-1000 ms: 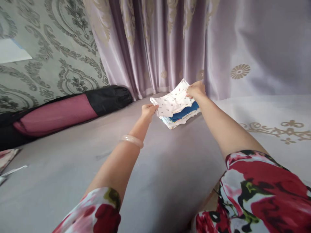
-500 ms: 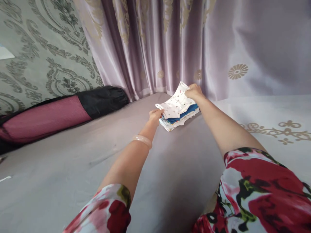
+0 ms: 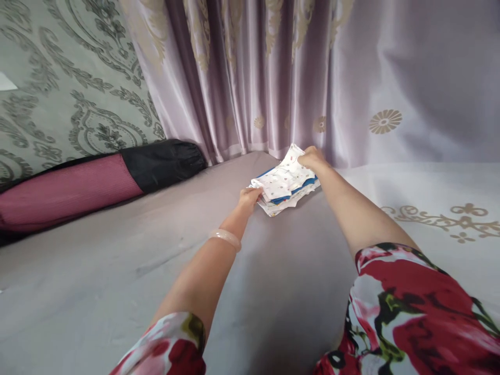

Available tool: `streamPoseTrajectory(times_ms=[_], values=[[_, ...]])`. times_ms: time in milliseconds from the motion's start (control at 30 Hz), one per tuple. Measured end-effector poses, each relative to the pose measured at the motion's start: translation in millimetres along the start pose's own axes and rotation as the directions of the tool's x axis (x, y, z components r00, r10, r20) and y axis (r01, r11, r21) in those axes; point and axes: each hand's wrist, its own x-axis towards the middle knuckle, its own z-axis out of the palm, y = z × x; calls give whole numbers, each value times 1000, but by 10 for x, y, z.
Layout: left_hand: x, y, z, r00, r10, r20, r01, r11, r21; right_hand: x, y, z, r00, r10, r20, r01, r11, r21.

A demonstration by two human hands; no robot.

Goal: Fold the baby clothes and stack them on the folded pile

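Both arms reach out to a small stack of folded clothes near the curtain. On top is a white folded garment (image 3: 282, 178) with a small scattered print; its exact kind I cannot make out. My left hand (image 3: 250, 197) is closed on its near left corner. The far right edge is pinched in my right hand (image 3: 312, 158). Under it shows a blue folded garment (image 3: 300, 189), and below that a white patterned folded garment (image 3: 279, 208) lies on the grey sheet (image 3: 219, 271). The fingertips of both hands are partly hidden by the cloth.
A long pink and black bag (image 3: 74, 190) lies along the patterned wall at the left. Purple curtains (image 3: 250, 78) with gold motifs hang right behind the stack. Pale curtain fabric with a gold scroll pattern (image 3: 461, 219) spreads over the right side.
Both hands have lowered the white printed garment onto the stack, so it lies flatter over the blue one. The view has shifted slightly.
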Motion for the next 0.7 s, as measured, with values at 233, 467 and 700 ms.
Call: streamPoseTrajectory(times_ms=[233, 467, 700], values=[[-141, -392, -980, 967, 250, -44, -193, 837, 511, -27, 59, 156, 998, 9, 61, -6, 999, -46], [-574, -882, -2560, 879, 463, -112, -21, 271, 962, -7, 78, 345, 997, -80, 22, 82, 988, -131], [-1164, -1268, -3411, 896, 370, -244, 164, 233, 959, 50, 113, 641, 959, -256, 123, 277, 939, -203]])
